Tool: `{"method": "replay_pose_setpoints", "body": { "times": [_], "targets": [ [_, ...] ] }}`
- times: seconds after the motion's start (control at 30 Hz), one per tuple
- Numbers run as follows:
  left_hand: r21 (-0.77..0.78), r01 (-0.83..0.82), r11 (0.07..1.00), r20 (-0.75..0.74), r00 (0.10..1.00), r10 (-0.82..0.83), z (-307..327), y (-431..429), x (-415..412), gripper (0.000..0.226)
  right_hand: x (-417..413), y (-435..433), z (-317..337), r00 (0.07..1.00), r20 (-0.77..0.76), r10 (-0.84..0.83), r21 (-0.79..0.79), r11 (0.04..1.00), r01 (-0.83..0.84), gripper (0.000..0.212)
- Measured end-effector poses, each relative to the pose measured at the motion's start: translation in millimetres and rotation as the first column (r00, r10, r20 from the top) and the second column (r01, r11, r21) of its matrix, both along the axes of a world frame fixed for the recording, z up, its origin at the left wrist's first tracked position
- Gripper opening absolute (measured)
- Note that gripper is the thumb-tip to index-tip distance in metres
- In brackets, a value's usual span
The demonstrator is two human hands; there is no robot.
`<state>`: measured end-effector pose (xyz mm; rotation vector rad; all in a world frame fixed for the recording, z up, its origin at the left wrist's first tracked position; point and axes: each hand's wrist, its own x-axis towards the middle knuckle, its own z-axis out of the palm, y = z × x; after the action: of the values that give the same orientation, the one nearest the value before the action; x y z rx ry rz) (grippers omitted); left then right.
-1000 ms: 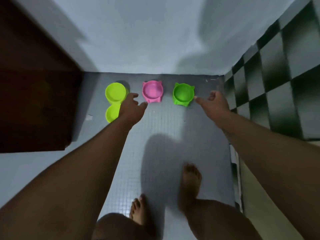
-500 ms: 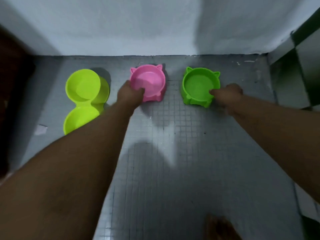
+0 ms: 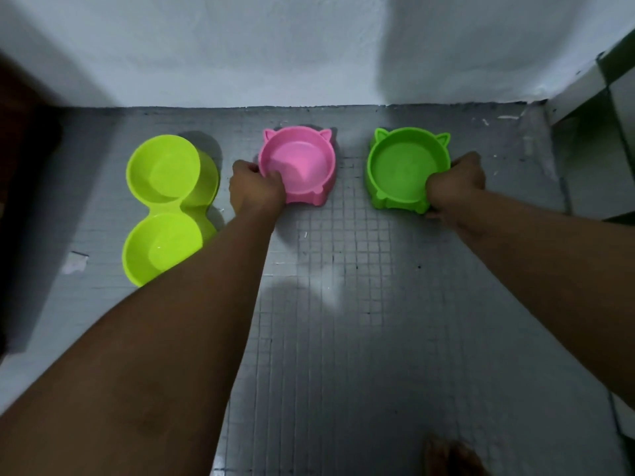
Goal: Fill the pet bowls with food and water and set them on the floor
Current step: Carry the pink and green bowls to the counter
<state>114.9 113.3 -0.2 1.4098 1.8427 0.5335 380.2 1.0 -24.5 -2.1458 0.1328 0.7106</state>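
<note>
- Bowls: three plastic pet bowls stand in a row on the grey tiled floor (image 3: 343, 304), close to the foot of the white wall (image 3: 240, 46).
- Pink bowl (image 3: 299, 163): middle of the row, cat-eared rim, ears toward the wall. It sits flat on the floor.
- Left hand (image 3: 256, 190): fingers curled over the near-left rim of the pink bowl, gripping it firmly.
- Green bowl (image 3: 402, 170): right of the pink bowl and apart from it, same eared shape, flat on the floor.
- Right hand (image 3: 455, 185): clenched on the near-right rim of the green bowl, thumb side over the edge.
- Yellow-green double bowl (image 3: 165, 204): left end of the row, its two round compartments set one behind the other. No hand touches it; the left forearm crosses its near corner.
- Contents: whether any bowl holds water cannot be told in this light.
- Other items: pale scrap (image 3: 74, 262) on the floor left of the double bowl; a bare foot (image 3: 450, 458) at the bottom edge.
</note>
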Motion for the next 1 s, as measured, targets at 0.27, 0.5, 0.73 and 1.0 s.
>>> {"method": "replay_pose_setpoints", "body": {
  "times": [0.27,0.5,0.73,1.0],
  "targets": [
    [-0.054,0.150,0.987,0.185,0.973,-0.137,-11.6,-13.1,-8.6,0.084,-30.3,-23.4,37.2,0.928,0.116,0.354,0.045,0.931,-0.361,0.048],
    [-0.203,0.211,0.956,0.379,0.917,-0.122,-0.4,-15.9,-8.8,0.051,-26.8,-36.1,35.8,0.916,0.100,0.389,0.107,0.911,-0.398,0.051],
    [-0.149,0.171,0.974,0.441,0.893,-0.090,65.2,-30.0,-20.0,0.050,-27.5,-43.1,82.0,0.927,0.092,0.363,0.137,0.918,-0.372,0.051],
    [-0.190,0.086,0.978,0.419,0.908,0.002,273.9,-62.4,-39.8,0.052,-71.9,-74.0,301.8,0.948,0.039,0.315,0.168,0.934,-0.317,0.044]
  ]
}}
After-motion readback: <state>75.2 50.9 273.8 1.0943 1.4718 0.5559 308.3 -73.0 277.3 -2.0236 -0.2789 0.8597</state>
